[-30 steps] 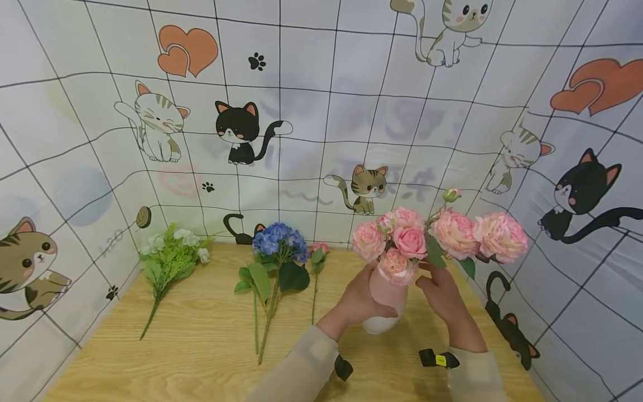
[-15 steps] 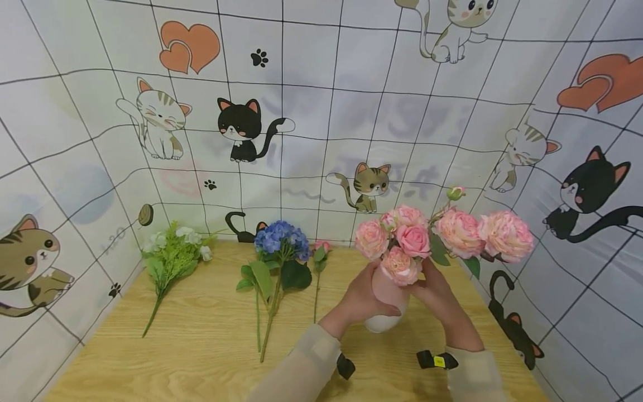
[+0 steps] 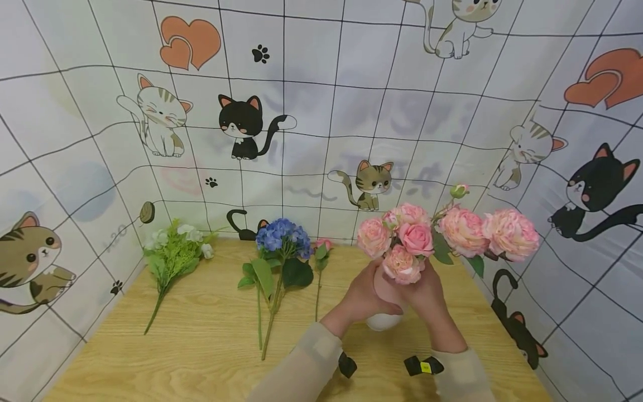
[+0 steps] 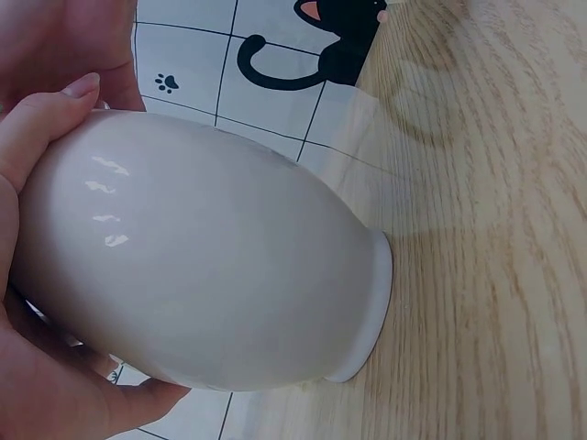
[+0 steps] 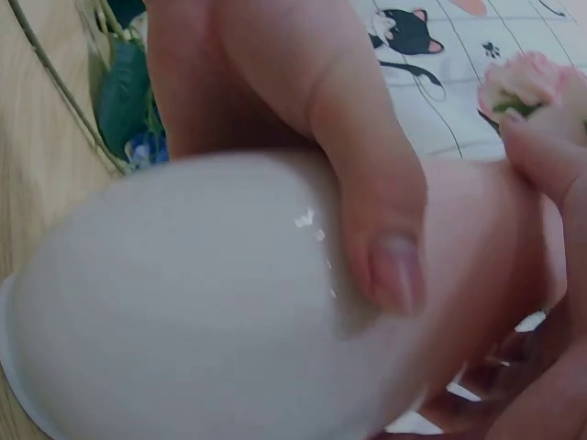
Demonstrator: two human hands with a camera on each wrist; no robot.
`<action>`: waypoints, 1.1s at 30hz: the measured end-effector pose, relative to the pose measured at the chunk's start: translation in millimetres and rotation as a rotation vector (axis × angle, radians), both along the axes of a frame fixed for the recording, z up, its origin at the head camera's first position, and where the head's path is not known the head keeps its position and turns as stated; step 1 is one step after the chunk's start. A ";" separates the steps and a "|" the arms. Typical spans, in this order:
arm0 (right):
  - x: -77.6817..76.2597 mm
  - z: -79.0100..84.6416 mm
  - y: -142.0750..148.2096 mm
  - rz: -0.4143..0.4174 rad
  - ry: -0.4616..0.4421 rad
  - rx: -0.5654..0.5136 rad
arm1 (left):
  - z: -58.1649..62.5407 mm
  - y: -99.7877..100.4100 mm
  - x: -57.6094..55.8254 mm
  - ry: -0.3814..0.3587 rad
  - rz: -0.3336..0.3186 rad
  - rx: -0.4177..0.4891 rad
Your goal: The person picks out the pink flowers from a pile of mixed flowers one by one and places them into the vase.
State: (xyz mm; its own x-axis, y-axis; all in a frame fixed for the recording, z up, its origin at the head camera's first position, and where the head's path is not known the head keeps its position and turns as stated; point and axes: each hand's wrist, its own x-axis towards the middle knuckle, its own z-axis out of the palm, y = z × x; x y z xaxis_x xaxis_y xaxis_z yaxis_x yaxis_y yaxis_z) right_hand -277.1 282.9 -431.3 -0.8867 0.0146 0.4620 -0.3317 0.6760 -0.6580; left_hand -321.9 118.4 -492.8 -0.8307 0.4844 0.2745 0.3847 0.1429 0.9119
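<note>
A vase (image 3: 384, 321), white below and pink above, stands between both hands on the right of the table, holding a bunch of pink roses (image 3: 416, 239). My left hand (image 3: 363, 294) grips its left side, the thumb lying across the front. From the other side my right hand (image 3: 427, 293) holds the pink upper part just under the blooms; its fingers are partly hidden behind the vase. Several large blooms and a bud lean out to the right. The left wrist view shows the vase's glossy body (image 4: 211, 247) and foot close to the table.
On the wooden table (image 3: 196, 357) lie a white-flowered green spray (image 3: 173, 254), a blue hydrangea stem (image 3: 283, 240) and a single pink rosebud stem (image 3: 321, 251). A cat-print cloth (image 3: 301, 111) walls the back and sides.
My right hand has come down and left from the leaves and stems onto the upper part of the vase, where it now grips. My left hand keeps its hold.
</note>
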 end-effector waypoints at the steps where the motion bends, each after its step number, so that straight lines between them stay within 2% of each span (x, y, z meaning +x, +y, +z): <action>1: 0.2 -0.3 -2.3 -0.009 0.003 0.001 | 0.2 -0.1 -0.1 0.003 -0.001 -0.003; 9: 0.5 -2.3 -11.9 -0.040 0.079 0.021 | 2.2 0.2 1.2 -0.003 0.002 0.008; 16: 0.8 -2.5 -15.8 -0.083 0.070 0.050 | 1.5 -0.2 1.8 -0.012 0.001 0.007; 33: 0.5 -2.5 -16.3 -0.102 0.049 0.067 | 1.3 1.1 0.8 0.002 -0.012 -0.006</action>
